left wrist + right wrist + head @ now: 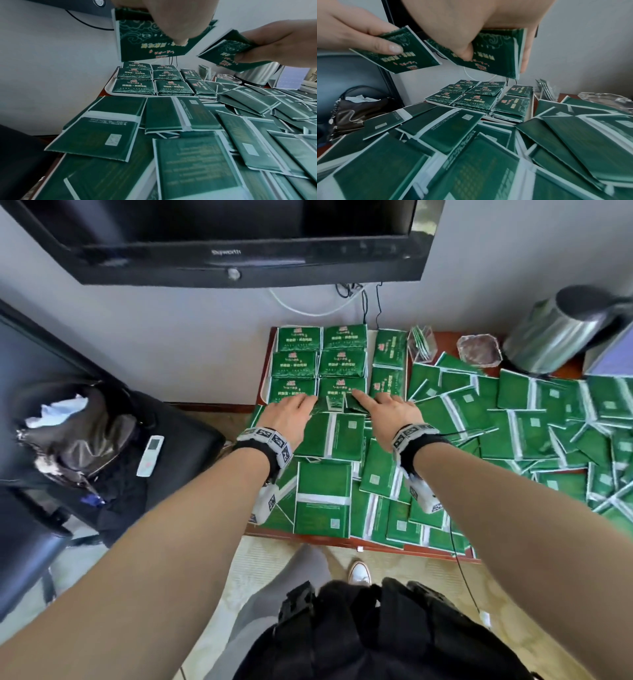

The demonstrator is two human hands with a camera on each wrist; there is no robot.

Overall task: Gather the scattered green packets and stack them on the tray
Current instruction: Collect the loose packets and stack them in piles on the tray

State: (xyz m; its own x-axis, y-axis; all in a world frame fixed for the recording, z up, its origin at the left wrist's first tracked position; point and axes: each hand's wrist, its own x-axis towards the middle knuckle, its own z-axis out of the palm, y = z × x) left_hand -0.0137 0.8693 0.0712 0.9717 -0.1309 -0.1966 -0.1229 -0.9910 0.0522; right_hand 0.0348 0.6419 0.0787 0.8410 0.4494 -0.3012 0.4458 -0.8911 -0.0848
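Both hands, left hand (289, 414) and right hand (390, 409), each pinch a green packet (147, 40) near my part-filled tray (109, 92); most scattered packets (513, 422) beside it remain.

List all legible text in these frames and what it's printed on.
"Skyworth": on the bezel of the black TV.
Gold and red print on the green packets: too blurred to read.
Square code patches on the scattered packets' backs: not readable.
Black-and-white marker tags on the wristbands: patterns, not text.
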